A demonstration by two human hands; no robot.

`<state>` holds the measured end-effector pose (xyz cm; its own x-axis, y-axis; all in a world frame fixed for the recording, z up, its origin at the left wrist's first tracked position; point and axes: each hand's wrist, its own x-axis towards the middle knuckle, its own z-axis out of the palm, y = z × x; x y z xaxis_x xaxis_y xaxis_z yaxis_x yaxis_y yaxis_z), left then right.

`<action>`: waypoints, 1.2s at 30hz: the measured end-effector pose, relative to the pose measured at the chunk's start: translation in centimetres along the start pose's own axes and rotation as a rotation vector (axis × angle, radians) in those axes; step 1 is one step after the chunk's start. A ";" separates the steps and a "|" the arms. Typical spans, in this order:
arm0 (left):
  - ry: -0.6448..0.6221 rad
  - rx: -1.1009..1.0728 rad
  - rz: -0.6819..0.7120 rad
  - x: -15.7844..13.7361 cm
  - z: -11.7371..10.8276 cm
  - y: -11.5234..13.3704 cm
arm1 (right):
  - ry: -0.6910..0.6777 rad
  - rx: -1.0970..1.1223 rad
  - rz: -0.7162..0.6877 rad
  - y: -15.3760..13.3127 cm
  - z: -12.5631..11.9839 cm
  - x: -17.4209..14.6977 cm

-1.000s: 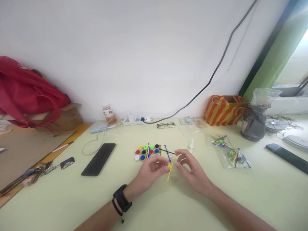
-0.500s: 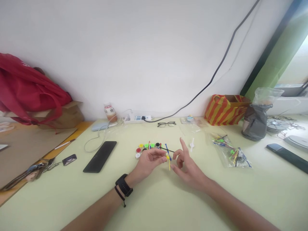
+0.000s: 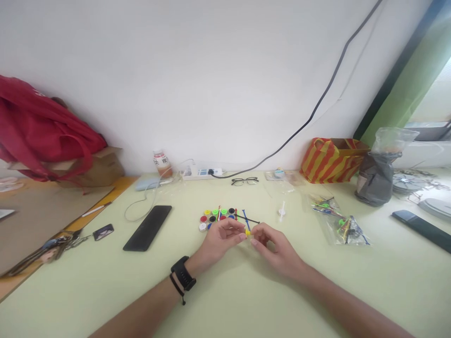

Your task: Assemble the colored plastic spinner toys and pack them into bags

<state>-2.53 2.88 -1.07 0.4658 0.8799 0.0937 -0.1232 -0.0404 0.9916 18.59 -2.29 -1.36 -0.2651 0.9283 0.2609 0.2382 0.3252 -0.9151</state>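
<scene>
A small yellow plastic piece (image 3: pixel 248 232) shows between my two hands, low over the table; most of it is covered by fingers. My left hand (image 3: pixel 225 237) pinches it from the left with thumb and fingertips. On its other side, my right hand (image 3: pixel 273 244) has thumb and forefinger closed at it. Just beyond my hands lie several round coloured caps, among them a red cap (image 3: pixel 203 219) and a white cap (image 3: pixel 202 227). Thin plastic sticks, including a blue stick (image 3: pixel 245 217) and a black stick (image 3: pixel 252 219), rest beside them.
A white disc with a rod (image 3: pixel 282 211) lies to the right, then clear bags of coloured parts (image 3: pixel 348 231). A black phone (image 3: pixel 148 228) is at left. Glasses (image 3: pixel 244 181), a power strip (image 3: pixel 200 174) and a striped bag (image 3: pixel 331 159) stand near the wall.
My right hand has moved in to the yellow piece, its raised forefinger now folded down. The yellow stick that stood upright between my hands has turned and is mostly hidden.
</scene>
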 end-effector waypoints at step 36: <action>0.006 -0.034 -0.046 -0.2 -0.1 0.2 | 0.010 0.087 0.043 0.0 0.0 -0.3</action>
<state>-2.79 2.73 -0.92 0.4663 0.8834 0.0474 -0.1319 0.0165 0.9911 18.66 -2.56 -1.39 -0.2469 0.9429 0.2236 0.1668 0.2686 -0.9487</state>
